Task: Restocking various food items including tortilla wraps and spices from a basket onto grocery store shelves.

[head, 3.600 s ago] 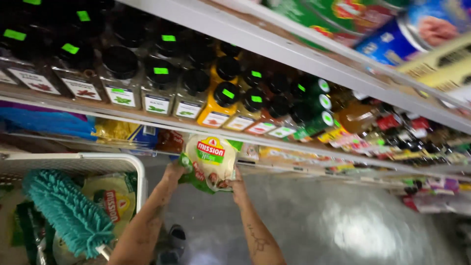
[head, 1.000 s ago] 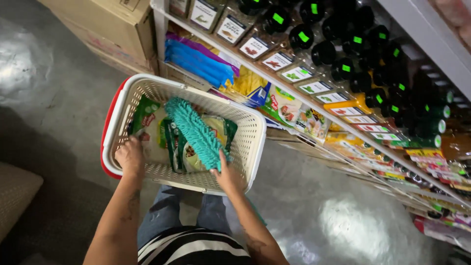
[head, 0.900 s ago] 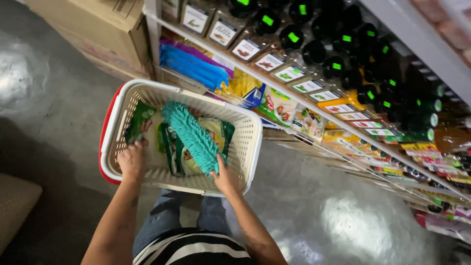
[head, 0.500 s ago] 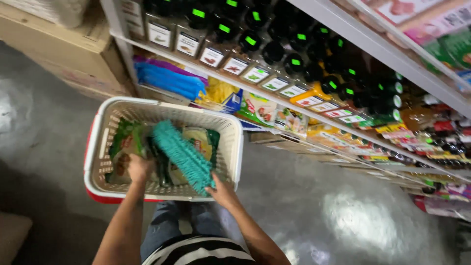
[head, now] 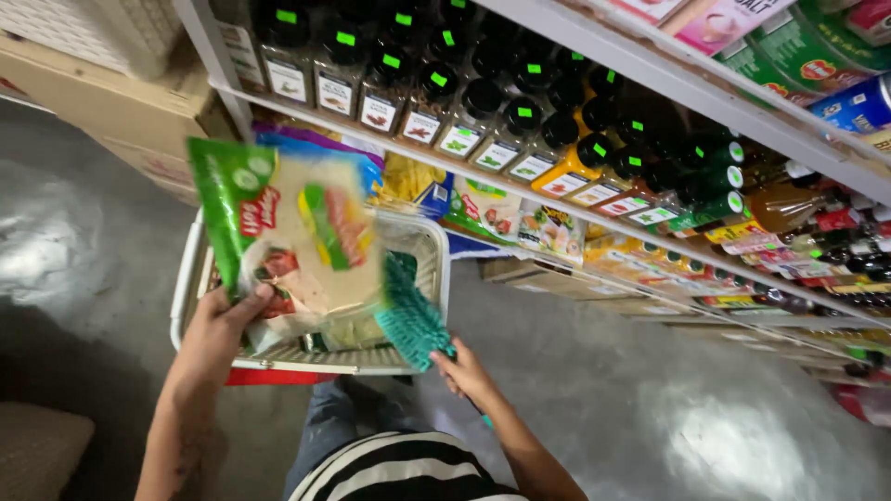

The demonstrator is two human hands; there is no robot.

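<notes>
My left hand [head: 215, 329] grips the lower edge of a flat green-topped packet of tortillas [head: 292, 237] and holds it up above a white shopping basket [head: 434, 278] with a red base. My right hand [head: 464, 371] is closed around the handle end of a teal chenille duster [head: 408, 311], which sticks out over the basket's right rim. More packets lie in the basket, mostly hidden behind the raised packet.
A store shelf unit runs along the right: rows of dark-capped spice jars [head: 445, 111] on top, flat packets [head: 548, 227] below, sauce bottles [head: 789, 199] farther right. Cardboard boxes [head: 111, 102] stand at upper left. The floor [head: 650, 399] is polished grey concrete.
My left hand has lifted a tortilla packet out of the basket and raised it. My right hand has taken hold of the duster and pulled it toward the basket's right side.
</notes>
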